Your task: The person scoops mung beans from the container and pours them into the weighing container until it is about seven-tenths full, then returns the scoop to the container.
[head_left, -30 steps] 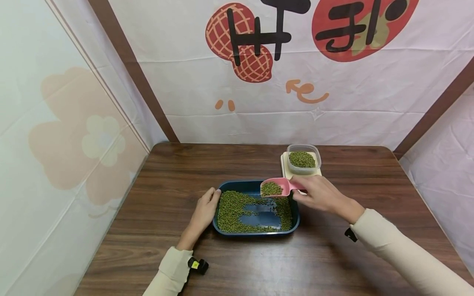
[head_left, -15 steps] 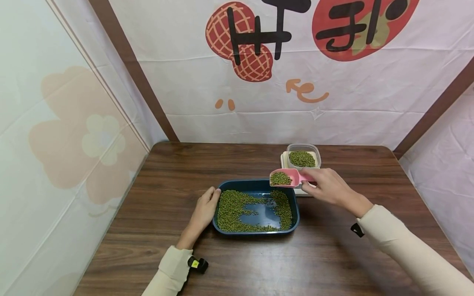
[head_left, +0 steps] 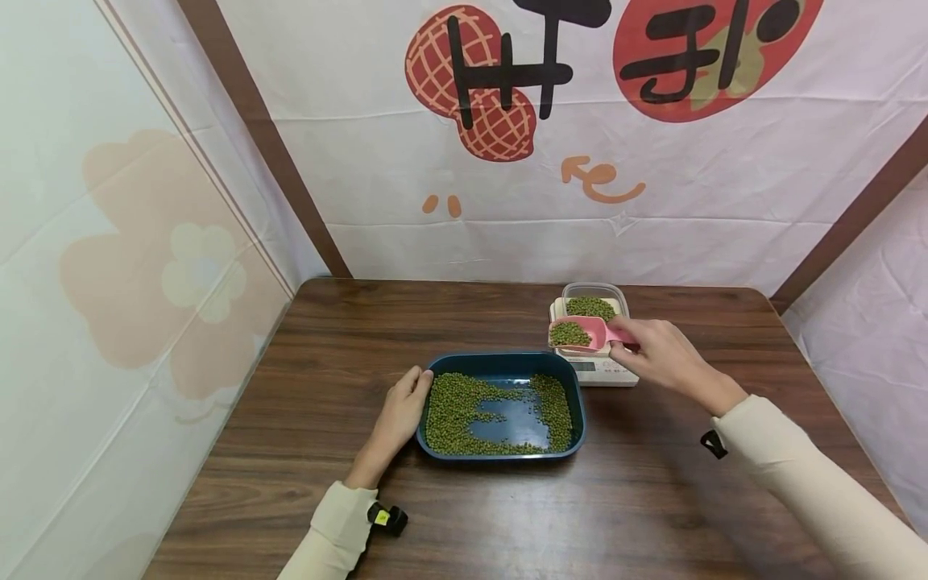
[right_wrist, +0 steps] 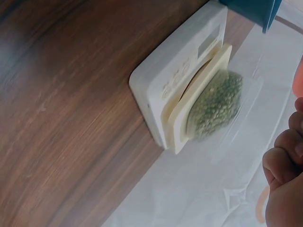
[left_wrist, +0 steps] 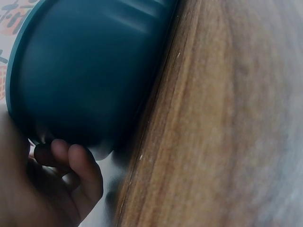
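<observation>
My right hand point(head_left: 658, 352) grips the handle of a pink scoop point(head_left: 598, 331) that carries green mung beans point(head_left: 569, 334). The scoop hangs over the front part of a white kitchen scale point(head_left: 605, 372), partly hiding it. On the scale's platform stands a clear plastic container point(head_left: 594, 290) with mung beans in it, also seen in the right wrist view as a bean-filled tub point(right_wrist: 215, 104). My left hand point(head_left: 397, 411) holds the left rim of a blue tray point(head_left: 500, 457). More mung beans lie in this tray, thickest on its left side, with bare floor in the middle.
Everything stands on a brown wooden table point(head_left: 348, 330), whose back edge meets a printed cloth backdrop point(head_left: 478, 242). The scale sits just behind and right of the tray. A cloth side wall point(head_left: 145, 338) rises on the left.
My right hand has carried the loaded scoop from above the tray toward the back right, to the scale. The scale's display has come into view. My left hand stays at the tray.
</observation>
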A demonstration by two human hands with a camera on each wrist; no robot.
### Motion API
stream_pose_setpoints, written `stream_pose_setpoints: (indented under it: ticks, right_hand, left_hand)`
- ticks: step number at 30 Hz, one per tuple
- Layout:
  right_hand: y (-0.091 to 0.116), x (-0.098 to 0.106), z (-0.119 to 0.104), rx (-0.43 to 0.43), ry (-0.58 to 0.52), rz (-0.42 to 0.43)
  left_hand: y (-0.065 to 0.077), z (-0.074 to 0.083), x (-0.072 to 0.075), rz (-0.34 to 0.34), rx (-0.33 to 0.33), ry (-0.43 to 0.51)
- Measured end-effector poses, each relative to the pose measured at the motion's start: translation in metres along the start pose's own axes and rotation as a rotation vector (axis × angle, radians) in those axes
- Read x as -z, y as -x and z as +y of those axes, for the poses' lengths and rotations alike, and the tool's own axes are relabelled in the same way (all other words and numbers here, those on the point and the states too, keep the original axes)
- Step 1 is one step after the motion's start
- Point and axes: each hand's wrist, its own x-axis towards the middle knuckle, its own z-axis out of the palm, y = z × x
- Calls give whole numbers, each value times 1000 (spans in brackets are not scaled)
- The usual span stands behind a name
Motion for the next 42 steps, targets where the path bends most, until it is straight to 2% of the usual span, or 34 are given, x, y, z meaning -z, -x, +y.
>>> stream_pose_setpoints:
  ticks: [10, 21, 42]
  right_hand:
    - [2, 9, 20, -59, 40, 12]
    - [6, 14, 43, -168, 60, 1]
    - [1, 29, 53, -241, 127, -54]
  left_hand:
    - [1, -1, 0, -7, -1, 17]
    - [0, -2, 0, -5, -6, 3]
    - [0, 0, 1, -12, -2, 4]
